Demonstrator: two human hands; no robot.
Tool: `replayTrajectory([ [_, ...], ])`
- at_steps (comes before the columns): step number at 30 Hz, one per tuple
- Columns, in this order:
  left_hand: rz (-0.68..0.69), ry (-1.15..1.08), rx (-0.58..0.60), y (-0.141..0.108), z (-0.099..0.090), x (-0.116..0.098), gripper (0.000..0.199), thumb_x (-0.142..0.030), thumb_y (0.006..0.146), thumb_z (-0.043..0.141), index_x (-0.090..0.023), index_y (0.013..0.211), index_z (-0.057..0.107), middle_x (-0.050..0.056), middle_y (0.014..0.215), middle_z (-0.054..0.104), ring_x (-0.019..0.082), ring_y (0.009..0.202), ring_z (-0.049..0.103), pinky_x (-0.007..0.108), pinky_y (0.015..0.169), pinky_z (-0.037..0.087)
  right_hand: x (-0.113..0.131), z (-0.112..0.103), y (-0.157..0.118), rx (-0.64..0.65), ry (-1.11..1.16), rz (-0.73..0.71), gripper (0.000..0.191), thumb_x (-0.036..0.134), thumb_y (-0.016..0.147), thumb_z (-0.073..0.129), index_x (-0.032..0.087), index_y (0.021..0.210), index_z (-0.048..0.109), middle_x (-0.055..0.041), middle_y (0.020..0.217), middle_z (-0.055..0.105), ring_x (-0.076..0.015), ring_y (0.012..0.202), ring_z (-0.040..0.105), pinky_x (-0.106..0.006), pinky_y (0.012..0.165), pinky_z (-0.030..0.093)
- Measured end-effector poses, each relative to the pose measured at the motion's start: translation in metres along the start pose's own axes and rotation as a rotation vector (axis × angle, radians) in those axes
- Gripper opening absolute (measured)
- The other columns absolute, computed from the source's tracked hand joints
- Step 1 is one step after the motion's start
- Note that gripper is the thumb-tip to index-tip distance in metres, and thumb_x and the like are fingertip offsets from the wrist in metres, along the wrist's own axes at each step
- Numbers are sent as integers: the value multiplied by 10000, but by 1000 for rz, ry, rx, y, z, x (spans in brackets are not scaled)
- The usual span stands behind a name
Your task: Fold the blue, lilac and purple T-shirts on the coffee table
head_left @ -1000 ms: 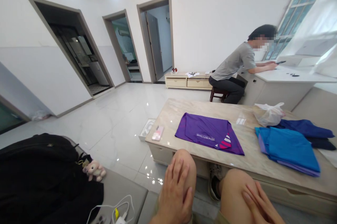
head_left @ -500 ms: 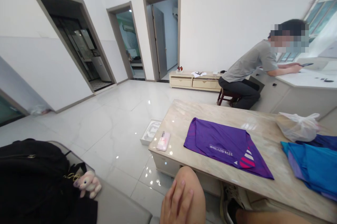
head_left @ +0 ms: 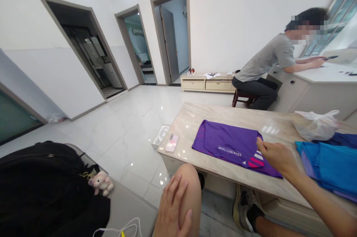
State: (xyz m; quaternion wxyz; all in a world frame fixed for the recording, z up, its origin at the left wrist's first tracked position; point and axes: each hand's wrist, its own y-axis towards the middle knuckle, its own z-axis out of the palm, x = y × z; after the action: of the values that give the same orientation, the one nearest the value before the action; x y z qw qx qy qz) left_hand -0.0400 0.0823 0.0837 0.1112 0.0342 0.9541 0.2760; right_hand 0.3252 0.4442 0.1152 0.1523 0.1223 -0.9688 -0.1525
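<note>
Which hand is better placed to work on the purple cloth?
Probably the right hand: it is over the table, by the right edge of the purple cloth, though contact is unclear. The left hand rests on the knee.

Left hand (head_left: 173,207) resting on knee (head_left: 193,181); right arm (head_left: 315,187) extended, right hand (head_left: 275,154) curled.

This looks like the living room of a home: beyond the marble-topped coffee table (head_left: 228,115), a low drawer cabinet (head_left: 206,85) stands on glossy floor tiles (head_left: 122,125). To that table's left is a grey padded seat (head_left: 134,200), and farther off behind it, three framed doorways (head_left: 135,45) lead to other rooms.
</note>
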Motion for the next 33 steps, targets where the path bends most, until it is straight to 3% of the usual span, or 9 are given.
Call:
replayTrajectory([
  [5,44,46,-28,8,-3,-12,770,-241,988,603,-263,1731,402,141,1696,556,339,1557,550,486,1191,569,-69,25,-24,151,183,182,507,604,921,512,251,904,875,-132,875,844,-360,853,798,-397,736,518],
  [9,43,23,-9,49,-10,-32,548,-212,985,626,-259,1531,623,137,1557,668,332,1433,642,485,1156,577,-102,29,-39,192,381,212,485,519,718,625,235,1039,852,-90,926,851,-319,703,765,-416,754,547],
  [14,37,-276,291,180,6,-72,187,-190,1058,619,-247,1156,767,47,1193,791,201,1080,759,318,976,595,-108,14,-53,241,497,272,466,600,721,695,263,988,876,-64,874,843,-273,585,722,-407,753,567],
  [17,149,-325,526,266,48,-101,240,-347,1026,764,-237,1239,779,51,1267,800,211,1092,768,308,996,572,-104,-2,-55,138,406,381,517,679,845,581,263,886,886,-100,849,835,-278,576,700,-412,708,543],
  [20,130,-281,740,317,104,-129,344,-390,944,867,-239,1248,807,43,1284,824,241,1152,773,306,983,574,-99,-10,-56,34,319,457,668,665,968,377,247,856,886,-124,617,732,-332,662,726,-412,675,500],
  [23,120,-198,823,328,151,-149,181,-282,952,835,-241,1127,860,50,1205,855,254,1178,781,311,980,579,-96,-2,-59,51,297,373,670,678,965,376,248,823,871,-122,585,716,-336,690,740,-394,652,473],
  [26,130,-176,843,320,174,-161,96,-216,927,830,-237,1003,884,74,1089,868,275,1126,802,331,955,591,-100,12,-64,137,345,307,662,711,954,388,249,803,837,-108,693,779,-280,587,715,-372,632,478],
  [29,148,-187,797,318,174,-174,143,-242,976,769,-270,1054,887,75,1150,864,280,1172,791,362,1007,584,-111,26,-65,228,423,297,589,729,896,474,252,896,820,-75,845,834,-235,497,683,-375,646,514],
  [33,144,-226,610,327,154,-192,202,-362,1059,689,-320,1156,861,52,1169,857,256,1150,794,358,1005,597,-131,44,-61,219,465,266,534,705,781,606,252,967,819,-73,875,843,-269,542,725,-409,722,558],
])
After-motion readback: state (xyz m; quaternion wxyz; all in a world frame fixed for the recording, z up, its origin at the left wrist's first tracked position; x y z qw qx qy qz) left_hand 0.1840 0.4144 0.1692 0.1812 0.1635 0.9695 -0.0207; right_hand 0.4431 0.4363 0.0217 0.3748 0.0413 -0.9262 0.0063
